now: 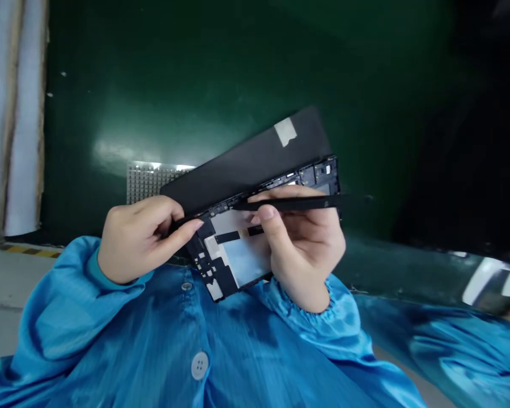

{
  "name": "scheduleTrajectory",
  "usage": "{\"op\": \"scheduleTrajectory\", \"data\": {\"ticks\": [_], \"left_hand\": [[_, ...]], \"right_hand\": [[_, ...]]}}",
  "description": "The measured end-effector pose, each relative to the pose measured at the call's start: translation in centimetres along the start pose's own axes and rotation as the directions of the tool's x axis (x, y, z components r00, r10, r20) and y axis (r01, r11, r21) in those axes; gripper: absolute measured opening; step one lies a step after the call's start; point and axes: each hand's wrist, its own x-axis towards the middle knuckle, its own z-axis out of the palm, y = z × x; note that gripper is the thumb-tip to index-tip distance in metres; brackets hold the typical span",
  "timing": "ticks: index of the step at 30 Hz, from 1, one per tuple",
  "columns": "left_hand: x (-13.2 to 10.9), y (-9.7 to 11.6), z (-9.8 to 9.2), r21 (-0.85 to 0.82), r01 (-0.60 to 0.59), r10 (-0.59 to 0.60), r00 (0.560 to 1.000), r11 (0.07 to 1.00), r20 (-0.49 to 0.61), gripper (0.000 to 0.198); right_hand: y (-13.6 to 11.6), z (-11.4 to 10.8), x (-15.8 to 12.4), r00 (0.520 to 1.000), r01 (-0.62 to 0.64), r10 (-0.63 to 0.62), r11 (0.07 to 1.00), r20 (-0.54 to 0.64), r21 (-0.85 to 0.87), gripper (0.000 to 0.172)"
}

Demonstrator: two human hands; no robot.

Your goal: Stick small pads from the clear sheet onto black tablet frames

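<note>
Looks mid-job to me. Device (227, 280) is at center, tilted, insides exposed; black panel (246, 164) runs along its upper side, pale tape (285, 131) near the panel's upper right. Your left hand (138, 243) pinches the device's left end, thumb on top. Your right hand (308, 243) grips a dark tool (300, 203), likely tweezers, tip at the seam.

Done: internals accessible. Left: seam work seems unfinished, panel doesn't cover the internals. Can't tell how many steps remain or whether the panel is attached.

Table (238, 68): glossy green, few pale specks upper left. Gridded sheet (144, 184) left of center, partly behind the panel. Pale boards (25, 113) down left edge, striped strip (32, 251) lower left. Right side too dark to read; blue cloth (471, 351) lower right.
</note>
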Motion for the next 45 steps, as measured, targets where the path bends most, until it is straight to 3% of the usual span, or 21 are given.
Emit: {"op": "scheduleTrajectory", "data": {"ticks": [15, 19, 25, 28, 31, 33, 36, 38, 40, 42, 43, 45], "left_hand": [[-0.1, 0.2, -0.7, 0.040, -0.067, 0.065, 0.996, 0.997, 0.056, 0.021], [-0.2, -0.1, -0.4, 0.031, -0.097, 0.096, 0.995, 0.995, 0.036, 0.021], [-0.1, -0.5, 0.0, 0.021, -0.113, 0.113, 0.994, 0.993, -0.002, 0.026], [-0.1, -0.1, -0.2, 0.037, -0.086, 0.086, 0.996, 0.996, 0.010, 0.027], [-0.3, 0.5, -0.3, 0.024, 0.016, -0.017, 0.999, 1.000, 0.031, 0.026], [-0.5, 1.0, -0.4, -0.048, 0.183, -0.181, 0.982, 0.982, 0.051, 0.026], [-0.7, 2.0, -0.5, -0.165, 0.375, -0.368, 0.927, 0.912, 0.076, 0.027], [-0.9, 2.8, -0.6, -0.226, 0.423, -0.410, 0.906, 0.877, 0.106, 0.030], [-1.2, 3.7, -0.6, -0.311, 0.476, -0.446, 0.879, 0.822, 0.168, 0.033], [-1.6, 4.3, -0.4, -0.401, 0.526, -0.474, 0.851, 0.750, 0.228, 0.037], [-1.9, 4.6, -0.2, -0.440, 0.544, -0.487, 0.838, 0.714, 0.246, 0.040], [-2.2, 4.7, 0.4, -0.500, 0.571, -0.519, 0.816, 0.652, 0.254, 0.049]], "right_hand": [[-0.2, 0.3, -0.5, 0.992, 0.122, -0.122, 0.984, 0.002, -0.133, 0.032], [-0.2, 0.1, -0.2, 0.980, 0.194, -0.185, 0.965, 0.069, -0.176, 0.037], [-1.0, -0.5, 0.0, 0.900, 0.421, -0.354, 0.858, 0.254, -0.296, 0.043], [-0.8, -0.3, -0.3, 0.874, 0.475, -0.400, 0.824, 0.277, -0.309, 0.044], [-0.1, 0.3, -0.5, 0.935, 0.347, -0.321, 0.914, 0.149, -0.212, 0.037], [0.1, 0.1, -0.5, 0.965, 0.254, -0.260, 0.962, -0.046, -0.100, 0.024], [-0.7, -2.5, -1.3, 0.938, 0.198, -0.185, 0.980, -0.292, 0.015, 0.017], [-2.0, -5.4, -2.9, 0.971, 0.045, -0.051, 0.998, -0.234, -0.032, 0.019], [-3.5, -8.1, -5.2, 0.982, -0.182, 0.189, 0.967, 0.019, -0.178, 0.021], [-4.5, -9.8, -7.7, 0.872, -0.322, 0.425, 0.871, 0.242, -0.370, 0.019], [-4.8, -10.1, -8.8, 0.821, -0.350, 0.495, 0.831, 0.286, -0.433, 0.019], [-4.8, -9.6, -10.6, 0.794, -0.375, 0.542, 0.793, 0.276, -0.480, 0.030]]}}
